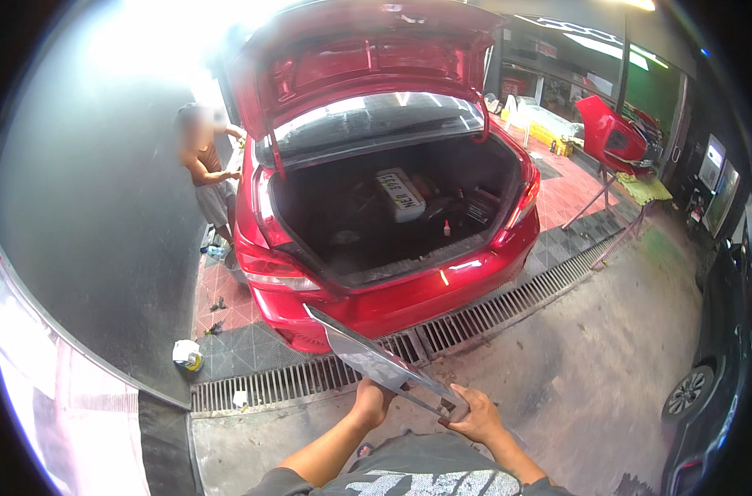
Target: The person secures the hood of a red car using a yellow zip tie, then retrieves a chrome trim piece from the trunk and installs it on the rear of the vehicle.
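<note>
In front of my body I hold a long, glossy grey panel [372, 360] that tapers to a point at its far left end. My left hand [373, 403] is closed under its near left edge, with some of the fingers hidden beneath it. My right hand [477, 415] grips the panel's near right end. Beyond it stands a red car [384, 307], its trunk lid [372, 58] raised. The panel's pointed end overlaps the rear bumper in view; whether they touch I cannot tell. Inside the dark trunk lie a licence plate [402, 196] and a small red-and-white bottle [447, 228].
A person [201, 165] stands at the car's left side, beside a dark wall [95, 198]. A metal drain grate [516, 299] crosses the floor behind the car. At right are a red car part [611, 136] on a stand and a dark car [711, 355]. A small tub [188, 355] sits left.
</note>
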Motion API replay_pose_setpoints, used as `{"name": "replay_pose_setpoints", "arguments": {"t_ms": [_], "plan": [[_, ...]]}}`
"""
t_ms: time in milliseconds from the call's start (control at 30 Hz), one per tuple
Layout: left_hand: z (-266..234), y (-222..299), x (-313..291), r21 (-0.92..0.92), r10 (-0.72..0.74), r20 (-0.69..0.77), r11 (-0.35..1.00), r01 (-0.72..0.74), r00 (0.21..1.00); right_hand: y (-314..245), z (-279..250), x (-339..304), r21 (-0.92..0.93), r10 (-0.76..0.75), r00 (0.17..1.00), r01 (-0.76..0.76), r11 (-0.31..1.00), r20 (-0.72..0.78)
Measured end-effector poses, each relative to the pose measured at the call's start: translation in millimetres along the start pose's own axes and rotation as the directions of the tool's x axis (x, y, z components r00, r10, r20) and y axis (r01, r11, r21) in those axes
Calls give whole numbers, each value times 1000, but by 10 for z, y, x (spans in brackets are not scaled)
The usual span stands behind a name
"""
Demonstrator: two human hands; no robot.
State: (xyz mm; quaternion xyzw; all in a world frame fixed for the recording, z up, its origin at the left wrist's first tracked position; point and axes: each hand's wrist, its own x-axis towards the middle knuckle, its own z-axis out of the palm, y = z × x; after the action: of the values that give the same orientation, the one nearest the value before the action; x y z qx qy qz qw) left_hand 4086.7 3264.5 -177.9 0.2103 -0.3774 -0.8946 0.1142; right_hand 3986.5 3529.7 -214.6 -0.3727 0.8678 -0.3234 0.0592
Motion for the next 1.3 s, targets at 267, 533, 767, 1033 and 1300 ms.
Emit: {"name": "replay_pose_setpoints", "arguments": {"t_ms": [267, 533, 767, 1033, 1300], "plan": [[28, 51, -32, -7, -72, -162, 997, 72, 984, -66, 72, 25, -12, -24, 1000, 24, 1000, 19], [-297, 9, -5, 50, -44, -5, 998, 44, 999, -13, 197, 92, 8, -11, 999, 11, 1000, 51], [-100, 159, 39, 122, -100, -154, 985, 119, 983, 134, 329, 139, 32, -80, 996, 79, 996, 40], [-531, -210, 234, 147, 168, -117, 978, -150, 979, 9, 342, 302, 55, 35, 992, -42, 998, 121], [-197, 181, 274, -94, -102, -94, 991, 93, 990, -32, 283, 362, 37, 32, 993, -37, 999, 113]]}}
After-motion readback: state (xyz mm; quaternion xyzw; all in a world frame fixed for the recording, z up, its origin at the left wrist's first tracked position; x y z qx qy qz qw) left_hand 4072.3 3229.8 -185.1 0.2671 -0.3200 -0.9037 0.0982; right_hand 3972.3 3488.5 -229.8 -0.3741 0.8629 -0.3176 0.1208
